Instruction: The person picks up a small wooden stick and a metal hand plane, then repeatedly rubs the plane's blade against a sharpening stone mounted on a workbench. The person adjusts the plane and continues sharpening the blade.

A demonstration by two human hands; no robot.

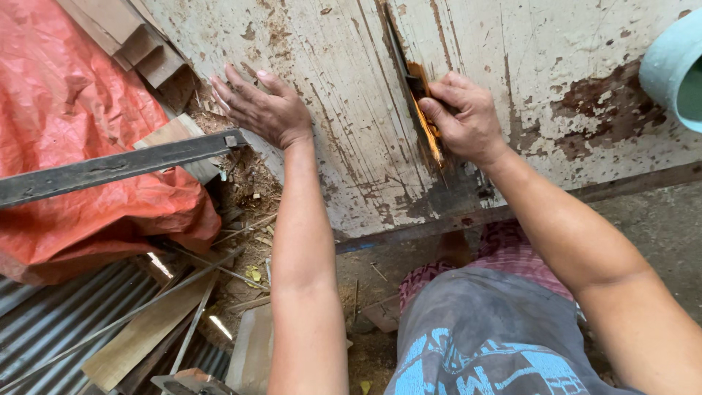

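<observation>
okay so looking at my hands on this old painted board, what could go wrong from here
The right hand grips a narrow orange tool in the dark slot; a slip could catch its fingers. The left hand presses flat on the flaking, cracked board, so splinters are likely. The metal bar nearby could snag that arm.

No packages, labels, signs or screens show anywhere in this view.

Under the left hand (265,110), the board (344,95) is rough wood with flaking, matt whitish paint. The tool (424,110) gripped by the right hand (464,117) looks like orange wood. Left of both grips: glossy red plastic tarp (80,139), dull metal bar (117,167), corrugated sheet (51,314).
</observation>
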